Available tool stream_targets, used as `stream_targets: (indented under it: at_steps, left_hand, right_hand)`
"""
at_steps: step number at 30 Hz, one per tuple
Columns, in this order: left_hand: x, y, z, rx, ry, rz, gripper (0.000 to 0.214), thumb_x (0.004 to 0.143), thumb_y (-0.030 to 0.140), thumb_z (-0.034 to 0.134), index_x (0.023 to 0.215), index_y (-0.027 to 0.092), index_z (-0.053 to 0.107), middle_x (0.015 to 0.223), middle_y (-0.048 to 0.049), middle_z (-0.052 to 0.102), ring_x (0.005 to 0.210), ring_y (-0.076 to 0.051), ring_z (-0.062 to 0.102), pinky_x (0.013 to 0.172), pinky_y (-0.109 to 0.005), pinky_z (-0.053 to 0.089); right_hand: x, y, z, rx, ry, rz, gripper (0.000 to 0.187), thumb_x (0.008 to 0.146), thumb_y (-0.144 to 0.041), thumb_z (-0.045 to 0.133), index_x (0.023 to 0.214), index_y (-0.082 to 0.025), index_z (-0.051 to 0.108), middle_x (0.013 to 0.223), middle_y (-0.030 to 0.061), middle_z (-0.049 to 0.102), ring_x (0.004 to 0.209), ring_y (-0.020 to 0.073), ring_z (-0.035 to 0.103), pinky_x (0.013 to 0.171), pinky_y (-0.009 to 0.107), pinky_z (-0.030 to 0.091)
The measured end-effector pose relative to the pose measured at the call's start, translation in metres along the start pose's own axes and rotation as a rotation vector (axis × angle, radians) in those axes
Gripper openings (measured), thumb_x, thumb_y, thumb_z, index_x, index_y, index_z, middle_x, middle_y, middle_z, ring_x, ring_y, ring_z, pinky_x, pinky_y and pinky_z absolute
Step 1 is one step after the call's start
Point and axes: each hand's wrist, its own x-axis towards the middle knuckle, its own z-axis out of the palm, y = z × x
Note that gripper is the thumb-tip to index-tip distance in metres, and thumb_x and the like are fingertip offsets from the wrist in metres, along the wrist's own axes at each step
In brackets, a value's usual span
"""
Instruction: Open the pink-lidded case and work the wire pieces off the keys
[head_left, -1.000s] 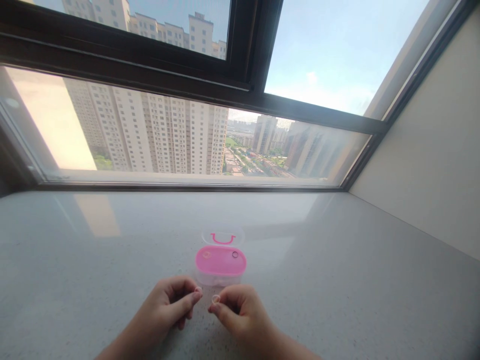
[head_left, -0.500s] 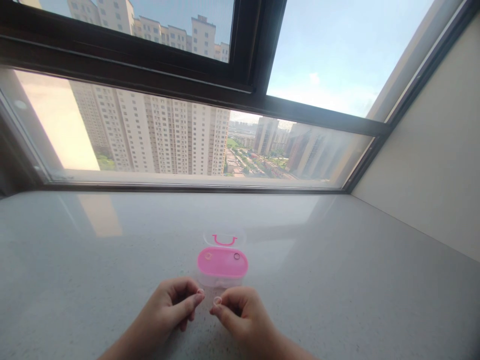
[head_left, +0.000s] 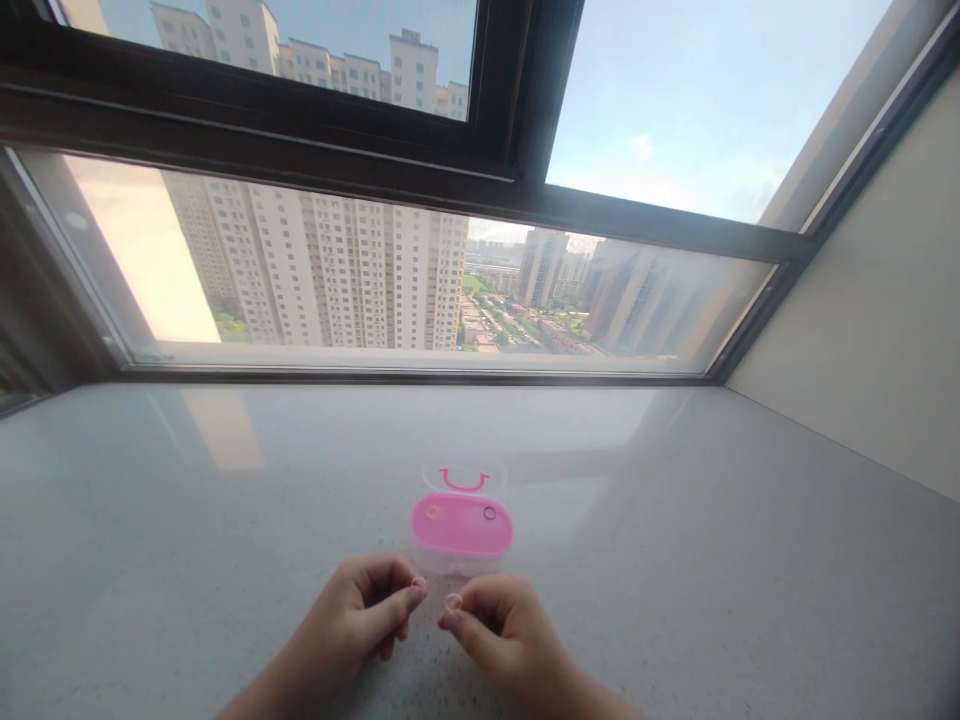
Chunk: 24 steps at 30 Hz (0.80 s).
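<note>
The left hand (head_left: pixel 349 628) and right hand (head_left: pixel 511 635) hover just above a speckled grey stone tabletop (head_left: pixel 675 520), close together, near the middle of the view. The right hand's thumb and forefinger are closed on a small clear ring (head_left: pixel 453 602), gripping it by its edge so that it stands upright between the fingertips. The other fingers of that hand curl inward. The left hand's fingers (head_left: pixel 409 595) are also curled, with the thumb and forefinger pressed together at the tips. A small pale speck shows there, but it is too small to tell whether that hand grips anything.

Just beyond the hands, and almost in line with the gap between them, a small clear plastic case (head_left: pixel 461 560) sits on the tabletop. Its pink oval top (head_left: pixel 461 525) carries a pale ring (head_left: pixel 432 511) towards the left and a dark ring (head_left: pixel 489 513) towards the right; whether they lie on the pink surface or beneath it, I cannot tell. A clear handle with a pink arc (head_left: pixel 463 482) lies on the far side of the case.

Farther off, a dark window frame (head_left: pixel 525 195) looks out on tall apartment towers (head_left: pixel 322 270), and a cream wall (head_left: pixel 885 300) runs along the right.
</note>
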Motion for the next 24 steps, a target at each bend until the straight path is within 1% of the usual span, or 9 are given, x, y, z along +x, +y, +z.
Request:
stream_targets:
  at_steps: [8, 10, 16, 24]
  left_hand:
    - [-0.0003, -0.002, -0.0006, -0.014, 0.003, -0.009, 0.03, 0.075, 0.042, 0.062, 0.069, 0.013, 0.061, 0.049, 0.0037, 0.052, 0.042, -0.009, 0.043, 0.042, -0.02, 0.033]
    - [-0.0003, -0.0007, -0.0006, -0.004, -0.002, -0.016, 0.03, 0.075, 0.042, 0.062, 0.069, 0.013, 0.061, 0.049, 0.0037, 0.052, 0.042, -0.009, 0.043, 0.042, -0.02, 0.033]
    - [-0.0015, 0.0036, -0.0008, 0.007, 0.006, -0.021, 0.028, 0.075, 0.04, 0.062, 0.068, 0.013, 0.062, 0.049, 0.0035, 0.052, 0.042, -0.009, 0.043, 0.043, -0.02, 0.033]
    - [-0.0019, 0.0033, -0.0013, -0.005, 0.003, -0.021, 0.027, 0.075, 0.039, 0.063, 0.068, 0.013, 0.062, 0.049, 0.004, 0.052, 0.043, -0.009, 0.044, 0.043, -0.02, 0.034]
  right_hand:
    - [-0.0006, -0.0037, -0.0007, 0.023, -0.057, 0.001, 0.031, 0.076, -0.032, 0.059, 0.053, -0.015, 0.047, 0.05, -0.0053, 0.031, 0.05, 0.0079, 0.027, 0.046, 0.023, 0.02]
    - [-0.0008, -0.0052, -0.0009, 0.019, -0.048, -0.007, 0.031, 0.076, -0.032, 0.059, 0.053, -0.015, 0.047, 0.05, -0.0053, 0.031, 0.05, 0.0079, 0.027, 0.046, 0.023, 0.02]
    - [-0.0008, -0.0062, -0.0015, 0.02, -0.077, -0.007, 0.031, 0.077, -0.03, 0.059, 0.053, -0.015, 0.047, 0.051, -0.0052, 0.032, 0.05, 0.0079, 0.028, 0.046, 0.022, 0.021]
    - [-0.0004, -0.0098, -0.0025, 0.028, -0.086, -0.008, 0.032, 0.079, -0.032, 0.058, 0.053, -0.015, 0.049, 0.051, -0.0052, 0.032, 0.051, 0.008, 0.029, 0.047, 0.022, 0.022]
